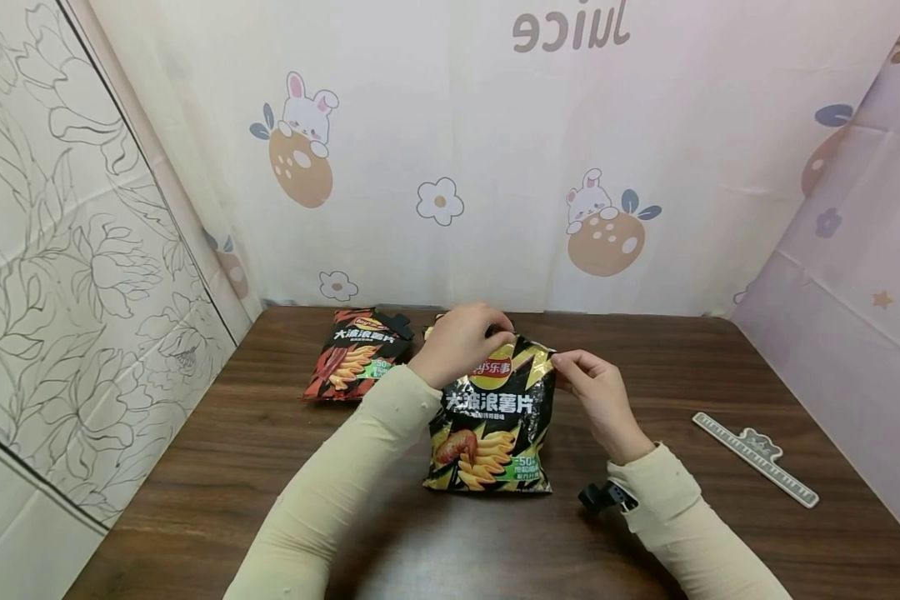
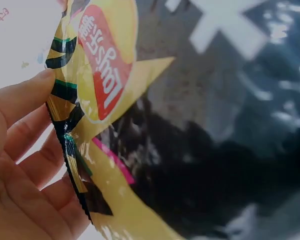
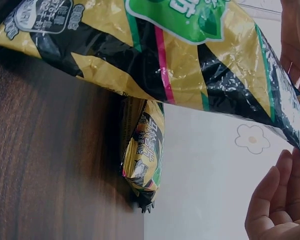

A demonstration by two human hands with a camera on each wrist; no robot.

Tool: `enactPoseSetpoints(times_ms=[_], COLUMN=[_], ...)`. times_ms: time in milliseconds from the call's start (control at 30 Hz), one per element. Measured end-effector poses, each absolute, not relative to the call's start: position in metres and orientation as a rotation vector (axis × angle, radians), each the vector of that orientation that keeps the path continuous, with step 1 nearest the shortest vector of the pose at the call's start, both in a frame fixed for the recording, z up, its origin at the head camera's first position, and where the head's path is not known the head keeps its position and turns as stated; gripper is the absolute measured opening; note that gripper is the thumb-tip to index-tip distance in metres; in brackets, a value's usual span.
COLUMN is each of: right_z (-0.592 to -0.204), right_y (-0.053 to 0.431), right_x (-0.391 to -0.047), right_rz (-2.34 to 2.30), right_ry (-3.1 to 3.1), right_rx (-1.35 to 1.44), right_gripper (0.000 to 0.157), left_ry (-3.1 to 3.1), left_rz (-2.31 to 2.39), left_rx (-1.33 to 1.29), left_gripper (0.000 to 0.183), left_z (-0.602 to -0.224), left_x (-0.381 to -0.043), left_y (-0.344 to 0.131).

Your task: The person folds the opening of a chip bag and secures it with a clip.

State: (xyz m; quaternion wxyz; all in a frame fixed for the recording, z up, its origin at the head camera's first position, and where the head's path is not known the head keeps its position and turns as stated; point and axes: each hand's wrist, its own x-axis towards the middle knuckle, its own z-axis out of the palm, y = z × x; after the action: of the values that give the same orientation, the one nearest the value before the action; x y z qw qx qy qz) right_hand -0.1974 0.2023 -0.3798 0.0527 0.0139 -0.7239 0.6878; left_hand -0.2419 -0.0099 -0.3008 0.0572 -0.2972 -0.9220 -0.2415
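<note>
A black-and-yellow potato chip bag (image 1: 487,417) stands upright in the middle of the table, its printed front facing me. My left hand (image 1: 465,337) pinches its top edge; in the left wrist view the thumb (image 2: 37,90) lies in front and the fingers behind the serrated seal. At the top right corner, my right hand (image 1: 596,396) pinches the bag between thumb and fingers. Seen from the right wrist, both hands are at the top end of the bag. Another yellow-and-black bag (image 3: 145,155) stands behind, mostly hidden from the head view.
A red-and-black chip bag (image 1: 360,358) with a black clip (image 1: 401,323) at its top right corner leans at the back left. A long pale bag clip (image 1: 757,458) lies on the wooden table (image 1: 255,508) at the right. A printed curtain (image 1: 510,242) closes off the back.
</note>
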Motion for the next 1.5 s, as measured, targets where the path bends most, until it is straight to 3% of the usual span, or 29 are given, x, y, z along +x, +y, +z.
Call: enactPoseSetpoints(times_ms=[1500], right_z=[-0.3804], right_y=[0.2074], right_x=[-0.1964], right_rz=[2.082], right_ry=[-2.183], right_rx=[0.213], right_gripper=[0.015], left_ry=[-2.789], left_rz=[-0.750], left_rx=[-1.047], left_gripper=[0.023], left_z=[-0.2920], left_x=[-0.2505], left_y=[-0.0131])
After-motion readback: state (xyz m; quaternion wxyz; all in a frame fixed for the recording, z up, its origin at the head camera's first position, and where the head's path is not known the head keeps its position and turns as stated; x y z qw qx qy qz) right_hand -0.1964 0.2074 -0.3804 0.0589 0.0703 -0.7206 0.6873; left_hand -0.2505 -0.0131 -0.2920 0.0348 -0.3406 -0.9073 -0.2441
